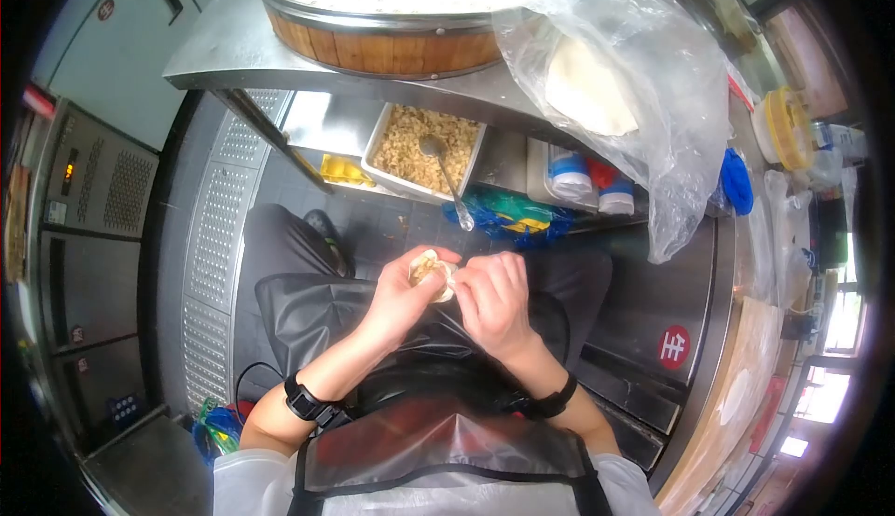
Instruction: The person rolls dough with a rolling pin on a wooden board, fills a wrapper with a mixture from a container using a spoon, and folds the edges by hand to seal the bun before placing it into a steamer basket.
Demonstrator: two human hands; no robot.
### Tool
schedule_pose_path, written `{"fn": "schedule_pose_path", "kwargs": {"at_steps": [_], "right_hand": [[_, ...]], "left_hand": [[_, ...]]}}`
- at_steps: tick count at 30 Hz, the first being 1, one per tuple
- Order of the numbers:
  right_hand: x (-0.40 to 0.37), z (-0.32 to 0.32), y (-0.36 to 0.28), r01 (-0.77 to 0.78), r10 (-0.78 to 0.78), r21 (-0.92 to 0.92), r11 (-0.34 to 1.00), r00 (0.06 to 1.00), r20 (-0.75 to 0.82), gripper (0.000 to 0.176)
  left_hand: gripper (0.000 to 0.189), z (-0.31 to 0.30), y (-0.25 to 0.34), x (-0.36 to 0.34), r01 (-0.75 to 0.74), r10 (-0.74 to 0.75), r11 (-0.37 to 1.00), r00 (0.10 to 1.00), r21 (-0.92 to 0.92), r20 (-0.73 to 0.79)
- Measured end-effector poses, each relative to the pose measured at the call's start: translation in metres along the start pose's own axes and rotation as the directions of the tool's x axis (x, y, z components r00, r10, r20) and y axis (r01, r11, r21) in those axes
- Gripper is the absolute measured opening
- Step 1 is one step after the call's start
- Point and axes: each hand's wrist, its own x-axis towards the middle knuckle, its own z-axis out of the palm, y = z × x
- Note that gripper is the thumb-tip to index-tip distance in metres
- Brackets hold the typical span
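My left hand (403, 290) cups a small round of pale dough (442, 292) with crumbly filling (424, 270) on it, its thumb over the filling. At the dough's right edge my right hand (492, 297) pinches the rim between thumb and fingers. Both hands are above my lap, close together. Ahead of them, on a shelf under the steel table, a white tub (374, 148) holds more crumbly filling, and a metal spoon (447, 173) rests in it with its handle over the near edge.
A wooden steamer (373, 53) stands on the steel table (200, 67). Beside it a clear plastic bag (685, 115) covers pale dough (589, 87) and hangs over the edge. White bottles (571, 178) sit on the lower shelf. Cabinets (98, 199) stand at the left.
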Motion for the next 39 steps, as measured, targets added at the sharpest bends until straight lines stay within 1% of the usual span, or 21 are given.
{"fn": "schedule_pose_path", "kwargs": {"at_steps": [2, 3, 5, 6, 9, 10, 12, 14, 15, 16, 17, 18, 20, 23, 25, 26, 28, 31, 35, 37, 39], "right_hand": [[0.006, -0.003, -0.001, -0.071, 0.072, -0.054, 0.996, 0.997, 0.009, 0.017], [0.005, -0.004, 0.001, -0.071, 0.072, -0.054, 0.996, 0.997, 0.01, 0.017], [0.002, -0.006, 0.007, 0.029, -0.025, -0.035, 0.999, 0.994, 0.103, 0.018], [0.001, -0.007, 0.007, 0.03, -0.026, -0.037, 0.999, 0.994, 0.102, 0.018], [0.0, -0.009, 0.005, 0.051, -0.05, -0.028, 0.998, 0.998, 0.045, 0.017], [0.004, -0.012, 0.004, 0.025, -0.026, 0.012, 1.0, 0.998, 0.05, 0.017], [0.008, -0.016, 0.005, -0.002, -0.001, 0.05, 0.999, 0.998, 0.055, 0.016], [0.01, -0.021, 0.008, 0.014, -0.026, 0.074, 0.997, 0.986, 0.162, 0.017], [0.009, -0.022, 0.008, 0.014, -0.025, 0.07, 0.997, 0.987, 0.159, 0.017], [0.006, -0.024, 0.006, -0.049, 0.039, 0.107, 0.993, 0.995, 0.096, 0.016], [0.004, -0.025, 0.005, -0.109, 0.105, 0.149, 0.983, 0.994, 0.036, 0.016], [0.003, -0.025, 0.004, -0.107, 0.104, 0.145, 0.984, 0.994, 0.029, 0.016], [0.0, -0.018, -0.002, -0.249, 0.263, 0.338, 0.908, 0.965, 0.006, 0.015], [0.0, -0.011, -0.008, -0.245, 0.259, 0.344, 0.906, 0.966, 0.006, 0.015], [0.001, -0.01, -0.01, -0.236, 0.248, 0.332, 0.913, 0.969, 0.006, 0.015], [0.002, -0.009, -0.01, -0.232, 0.244, 0.325, 0.917, 0.97, 0.002, 0.015], [0.002, -0.007, -0.01, -0.227, 0.241, 0.32, 0.92, 0.971, -0.003, 0.015], [0.0, -0.004, -0.009, -0.21, 0.221, 0.293, 0.933, 0.975, -0.004, 0.015], [-0.002, -0.001, -0.006, -0.199, 0.213, 0.254, 0.946, 0.977, -0.028, 0.016], [-0.003, 0.0, -0.006, -0.208, 0.225, 0.252, 0.945, 0.974, -0.041, 0.017], [-0.003, 0.001, -0.006, -0.227, 0.252, 0.245, 0.943, 0.965, -0.074, 0.017]], "left_hand": [[0.02, 0.0, 0.004, 0.0, 0.011, -0.011, 1.0, 1.0, 0.013, 0.021], [0.021, 0.0, 0.005, 0.0, 0.021, -0.023, 0.999, 0.999, 0.027, 0.043], [0.021, 0.001, 0.006, 0.001, 0.045, -0.046, 0.998, 0.998, 0.045, 0.035], [0.022, 0.0, 0.007, 0.001, 0.067, -0.068, 0.996, 0.997, 0.063, 0.026], [0.024, 0.0, 0.008, -0.001, 0.044, -0.046, 0.999, 0.997, 0.03, 0.063], [0.024, 0.0, 0.008, -0.001, 0.045, -0.047, 0.999, 0.997, 0.03, 0.062], [0.023, -0.001, 0.01, -0.001, 0.004, -0.017, 0.992, 0.994, 0.126, 0.108], [0.026, 0.001, 0.021, -0.001, 0.004, -0.024, 0.991, 0.989, 0.134, 0.146], [0.03, 0.003, 0.028, -0.002, 0.0, -0.026, 0.99, 0.983, 0.141, 0.183], [0.03, 0.002, 0.032, -0.004, -0.004, -0.023, 0.99, 0.982, 0.143, 0.189], [0.036, 0.0, 0.035, -0.007, 0.072, -0.074, 0.997, 0.978, 0.017, 0.195], [0.044, -0.001, 0.036, -0.009, 0.15, -0.125, 0.983, 0.97, -0.106, 0.21], [0.046, -0.004, 0.022, -0.008, 0.124, -0.103, 0.988, 0.971, -0.091, 0.215], [0.045, -0.005, 0.008, -0.005, 0.08, -0.068, 0.995, 0.979, -0.058, 0.191], [0.036, -0.001, 0.007, -0.005, -0.064, 0.062, 0.998, 0.987, 0.008, 0.146], [0.036, 0.001, 0.011, -0.006, -0.064, 0.062, 0.998, 0.987, 0.01, 0.146], [0.032, 0.004, 0.021, -0.007, 0.073, -0.047, 0.973, 0.991, -0.219, 0.122], [0.033, 0.003, 0.018, -0.002, 0.12, -0.111, 0.974, 0.992, -0.19, 0.061], [0.03, 0.006, 0.013, 0.0, 0.088, -0.087, 0.984, 0.996, -0.154, 0.011], [0.028, 0.003, 0.01, 0.004, 0.105, -0.093, 0.961, 0.994, -0.256, 0.059], [0.026, 0.003, 0.016, 0.003, 0.124, -0.111, 0.948, 0.992, -0.292, 0.061]]}}
